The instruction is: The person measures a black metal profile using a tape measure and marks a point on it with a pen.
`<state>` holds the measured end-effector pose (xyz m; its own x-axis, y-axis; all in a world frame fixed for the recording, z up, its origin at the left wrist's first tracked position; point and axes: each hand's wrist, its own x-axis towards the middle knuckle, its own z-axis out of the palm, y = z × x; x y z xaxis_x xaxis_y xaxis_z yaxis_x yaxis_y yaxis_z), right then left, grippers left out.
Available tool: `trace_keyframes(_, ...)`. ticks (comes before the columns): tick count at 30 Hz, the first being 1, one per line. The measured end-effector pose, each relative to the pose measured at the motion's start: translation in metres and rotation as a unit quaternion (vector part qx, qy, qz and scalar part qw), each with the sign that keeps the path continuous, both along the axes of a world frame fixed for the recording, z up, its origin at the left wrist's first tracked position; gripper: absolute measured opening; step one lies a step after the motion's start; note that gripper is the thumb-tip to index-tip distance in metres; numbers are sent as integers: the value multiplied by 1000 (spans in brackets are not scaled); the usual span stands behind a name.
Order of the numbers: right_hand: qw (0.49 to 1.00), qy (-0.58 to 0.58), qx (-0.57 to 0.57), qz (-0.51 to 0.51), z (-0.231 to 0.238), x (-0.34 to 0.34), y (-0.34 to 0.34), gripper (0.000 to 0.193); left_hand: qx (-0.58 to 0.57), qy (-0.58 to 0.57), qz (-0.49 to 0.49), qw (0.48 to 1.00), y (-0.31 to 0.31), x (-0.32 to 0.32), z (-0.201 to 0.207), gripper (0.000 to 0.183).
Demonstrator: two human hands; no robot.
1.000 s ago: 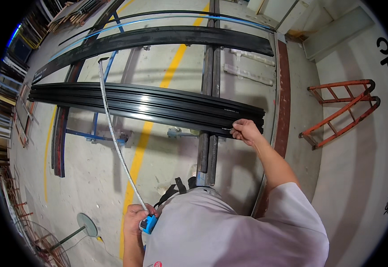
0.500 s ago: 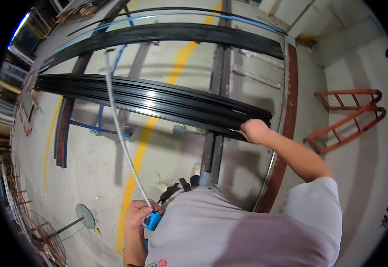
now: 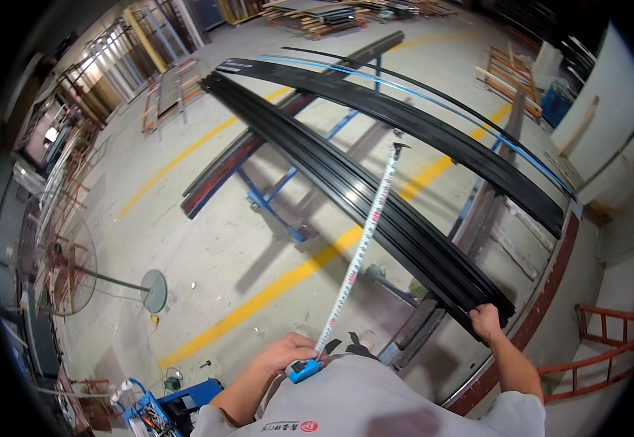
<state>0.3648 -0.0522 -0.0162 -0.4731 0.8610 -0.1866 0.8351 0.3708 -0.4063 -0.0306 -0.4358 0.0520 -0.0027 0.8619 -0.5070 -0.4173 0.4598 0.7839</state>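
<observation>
My left hand (image 3: 286, 354) holds a blue tape measure case (image 3: 304, 371) close to my chest. Its white blade (image 3: 364, 245) runs out stiffly up and away, over a bundle of long black metal profiles (image 3: 361, 197). The blade's hooked tip (image 3: 399, 147) hangs in the air beyond the bundle. My right hand (image 3: 486, 322) grips the near end of that black bundle, fingers wrapped over its end. A second set of black profiles with a blue strip (image 3: 433, 120) lies farther off on the same supports.
The profiles rest on blue trestles (image 3: 277, 193) and dark steel beams (image 3: 433, 320). A yellow line (image 3: 280, 280) crosses the concrete floor. A pedestal fan (image 3: 77, 273) stands at left, a red metal frame (image 3: 608, 349) at right, and a blue box with tools (image 3: 171, 408) by my feet.
My view has swung left, so the profiles now run diagonally. The tape blade stays extended from my left hand and my right hand keeps hold of the bundle's end.
</observation>
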Motion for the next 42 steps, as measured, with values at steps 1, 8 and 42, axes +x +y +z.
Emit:
trace_keyframes(1, 994, 37, -51, -90, -3, -1, -4, 28, 0, 8, 1, 1000, -3, -2, 0, 32)
trace_keyframes(8, 993, 32, 73, 85, -20, 10, 14, 28, -2, 31, 31, 999, -19, -5, 4, 34)
trace_keyframes(42, 965, 203, -57, -157, -65, 56, 15, 30, -48, -77, 212, 973, -84, -48, -27, 30)
